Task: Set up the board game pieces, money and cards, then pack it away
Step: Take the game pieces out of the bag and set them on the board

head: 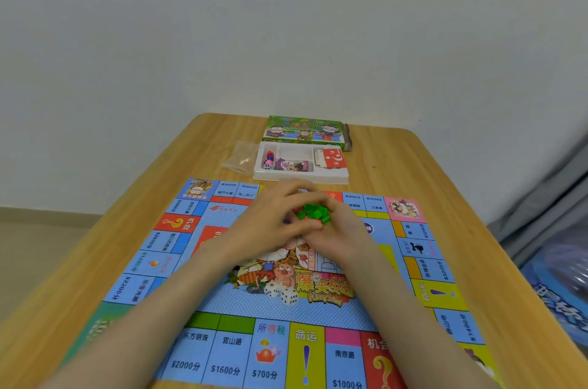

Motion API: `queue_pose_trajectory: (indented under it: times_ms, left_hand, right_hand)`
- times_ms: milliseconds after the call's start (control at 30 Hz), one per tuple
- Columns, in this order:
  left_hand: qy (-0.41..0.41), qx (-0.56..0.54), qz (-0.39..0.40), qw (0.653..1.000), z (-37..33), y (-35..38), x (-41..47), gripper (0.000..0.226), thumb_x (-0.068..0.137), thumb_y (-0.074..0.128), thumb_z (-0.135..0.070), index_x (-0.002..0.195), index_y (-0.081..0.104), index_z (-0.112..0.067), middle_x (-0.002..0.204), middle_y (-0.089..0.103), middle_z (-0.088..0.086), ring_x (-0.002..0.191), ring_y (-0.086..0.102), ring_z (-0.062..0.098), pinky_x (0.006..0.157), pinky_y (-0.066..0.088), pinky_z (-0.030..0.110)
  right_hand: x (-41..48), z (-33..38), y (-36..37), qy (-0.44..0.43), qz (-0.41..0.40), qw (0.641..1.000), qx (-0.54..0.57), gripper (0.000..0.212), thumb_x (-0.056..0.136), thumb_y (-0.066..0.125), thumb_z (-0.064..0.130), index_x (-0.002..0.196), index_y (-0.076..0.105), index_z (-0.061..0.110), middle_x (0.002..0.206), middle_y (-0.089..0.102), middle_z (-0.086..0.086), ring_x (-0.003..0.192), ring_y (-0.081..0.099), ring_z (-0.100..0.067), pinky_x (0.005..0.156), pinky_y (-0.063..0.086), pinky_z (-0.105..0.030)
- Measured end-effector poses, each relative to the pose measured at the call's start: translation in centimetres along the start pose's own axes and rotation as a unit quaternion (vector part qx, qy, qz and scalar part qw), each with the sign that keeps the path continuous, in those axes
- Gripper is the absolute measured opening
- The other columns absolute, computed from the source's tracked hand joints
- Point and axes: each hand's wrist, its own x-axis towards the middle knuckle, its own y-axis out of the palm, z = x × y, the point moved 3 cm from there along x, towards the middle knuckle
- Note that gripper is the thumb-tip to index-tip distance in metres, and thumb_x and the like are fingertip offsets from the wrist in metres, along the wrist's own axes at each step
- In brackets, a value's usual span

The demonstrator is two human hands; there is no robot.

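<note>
Above the board's (229,353) far edge, the left hand (270,220) and right hand (345,231) cup green houses (313,212), both grips curled round them, likely so none spill.

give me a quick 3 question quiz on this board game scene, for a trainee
1. True or false: the game board lies unfolded on the table.
2. The small pieces gathered between the left hand and right hand are mostly: A blue, B green, C yellow.
3. Fill in: the white tray lies between the board and the ____.
Key: 1 true; 2 B; 3 game box.
</note>
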Motion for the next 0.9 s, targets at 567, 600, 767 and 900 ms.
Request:
queue_pose_trajectory:
  times_ms: [567, 600, 767, 900]
  left_hand:
    - [-0.092, -0.048, -0.073, 0.992, 0.3, -0.2, 0.6, 0.014, 0.081, 0.072, -0.01, 0.095, 0.071, -0.014, 0.087, 0.067, -0.003, 0.075, 0.055, 0.005, 0.068, 0.041, 0.008]
    - [-0.105, -0.078, -0.082, 0.988, 0.4, -0.3, 0.5, 0.014, 0.08, 0.073, -0.011, 0.092, 0.071, -0.017, 0.084, 0.066, -0.007, 0.075, 0.057, 0.005, 0.069, 0.043, 0.01]
    - [-0.163, -0.205, -0.155, 0.953, 1.5, -2.7, 0.7, 0.026, 0.08, 0.072, -0.004, 0.084, 0.067, -0.03, 0.082, 0.068, -0.008, 0.077, 0.064, 0.01, 0.074, 0.052, 0.019]
    - [-0.2, -0.127, -0.124, 0.964, 4.6, -4.7, -0.2, 0.023, 0.079, 0.073, -0.006, 0.083, 0.066, -0.028, 0.082, 0.065, -0.002, 0.074, 0.06, 0.009, 0.073, 0.05, 0.025]
  right_hand:
    - [-0.1, -0.3, 0.1, -0.008, -0.016, 0.999, 0.029, 0.046, 0.102, 0.033, 0.032, 0.103, 0.055, -0.008, 0.088, 0.065, -0.022, 0.089, 0.058, -0.023, 0.074, 0.047, -0.023]
    - [-0.1, -0.2, 0.1, -0.009, -0.018, 0.999, 0.025, 0.047, 0.102, 0.032, 0.032, 0.11, 0.054, -0.009, 0.099, 0.064, -0.024, 0.1, 0.058, -0.025, 0.085, 0.047, -0.026]
    - [-0.4, 0.1, 0.1, -0.008, -0.02, 1.0, 0.013, 0.051, 0.103, 0.032, 0.03, 0.117, 0.051, -0.016, 0.12, 0.056, -0.031, 0.12, 0.051, -0.036, 0.107, 0.038, -0.043]
    - [-0.8, 0.2, 0.2, -0.006, -0.028, 1.0, 0.014, 0.052, 0.103, 0.033, 0.029, 0.111, 0.052, -0.019, 0.115, 0.056, -0.034, 0.121, 0.049, -0.039, 0.101, 0.041, -0.045]
